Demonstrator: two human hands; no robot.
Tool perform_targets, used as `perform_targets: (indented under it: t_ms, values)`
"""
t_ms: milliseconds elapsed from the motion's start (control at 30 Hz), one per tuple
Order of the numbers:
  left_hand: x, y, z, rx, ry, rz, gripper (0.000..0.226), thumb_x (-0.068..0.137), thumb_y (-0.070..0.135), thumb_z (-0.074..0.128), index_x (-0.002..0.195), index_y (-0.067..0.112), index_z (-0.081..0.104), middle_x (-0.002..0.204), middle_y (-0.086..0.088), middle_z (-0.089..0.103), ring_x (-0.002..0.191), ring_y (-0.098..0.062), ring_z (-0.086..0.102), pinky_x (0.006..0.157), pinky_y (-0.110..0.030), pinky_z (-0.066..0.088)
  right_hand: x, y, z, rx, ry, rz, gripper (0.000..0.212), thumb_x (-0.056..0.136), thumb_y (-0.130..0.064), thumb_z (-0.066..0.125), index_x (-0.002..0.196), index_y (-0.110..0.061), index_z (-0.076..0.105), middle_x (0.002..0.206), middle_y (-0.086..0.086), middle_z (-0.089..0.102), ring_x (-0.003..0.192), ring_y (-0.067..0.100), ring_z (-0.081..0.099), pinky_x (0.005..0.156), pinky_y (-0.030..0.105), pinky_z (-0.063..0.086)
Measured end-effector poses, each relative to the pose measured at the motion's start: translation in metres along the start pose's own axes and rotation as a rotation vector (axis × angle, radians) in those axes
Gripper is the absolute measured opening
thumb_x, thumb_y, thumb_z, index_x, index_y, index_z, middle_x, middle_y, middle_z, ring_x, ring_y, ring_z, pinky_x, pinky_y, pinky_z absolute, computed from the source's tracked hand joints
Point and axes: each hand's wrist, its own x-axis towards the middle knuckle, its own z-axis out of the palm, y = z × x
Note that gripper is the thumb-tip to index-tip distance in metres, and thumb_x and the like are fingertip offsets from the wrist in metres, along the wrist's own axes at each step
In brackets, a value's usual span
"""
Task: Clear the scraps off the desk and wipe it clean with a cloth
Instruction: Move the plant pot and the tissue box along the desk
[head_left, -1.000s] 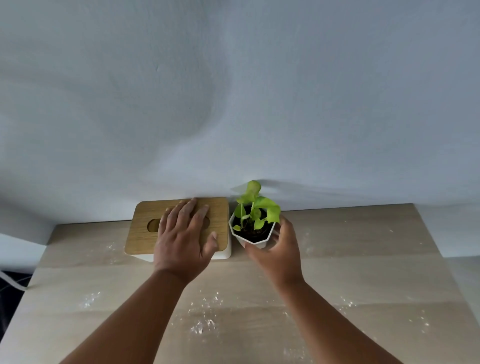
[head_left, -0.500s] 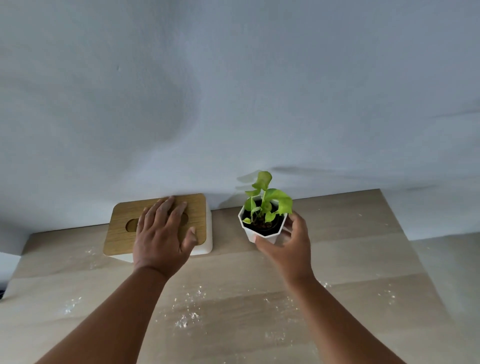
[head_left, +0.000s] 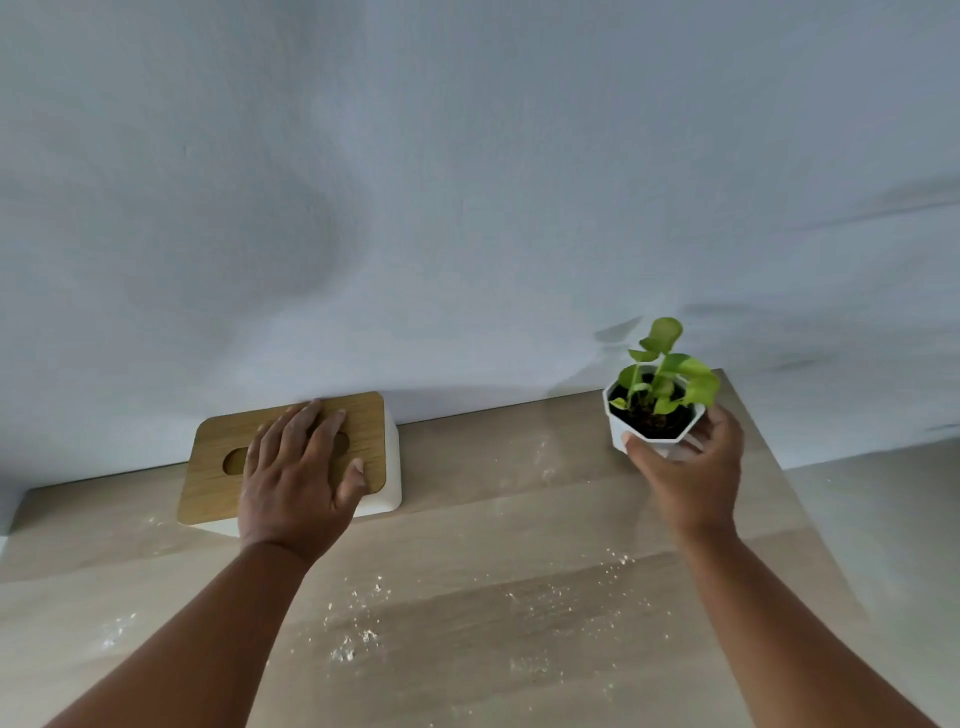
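White crumbs and dust (head_left: 358, 629) are scattered over the light wooden desk (head_left: 493, 525). My left hand (head_left: 298, 480) lies flat, fingers straight, on the wooden lid of a white tissue box (head_left: 283, 457) at the back left against the wall. My right hand (head_left: 685, 473) grips a small white faceted pot with a green plant (head_left: 655, 410) near the desk's back right corner. No cloth is in view.
A pale blue-grey wall (head_left: 467, 208) runs along the desk's back edge. The desk's right edge (head_left: 795, 488) lies just right of my right hand, with pale floor beyond it.
My right hand has carried the plant pot from beside the tissue box to the right, toward the desk's back right corner. My left hand has stayed on the box lid.
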Motion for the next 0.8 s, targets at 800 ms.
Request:
perform_targets:
  t_ms: [800]
  values:
    - [0.001,-0.006,0.008,0.025,0.028,0.022,0.067,0.091,0.055,0.041,0.144,0.017,0.055,0.153,-0.01,0.048,0.145,-0.035,0.04,0.124,-0.055,0.025,0.047,0.019,-0.008,0.164,0.155,0.094,0.083,0.061,-0.018,0.093,0.132,-0.017,0.05,0.133,0.005,0.063,0.107,0.006,0.072,0.083,0.021,0.059]
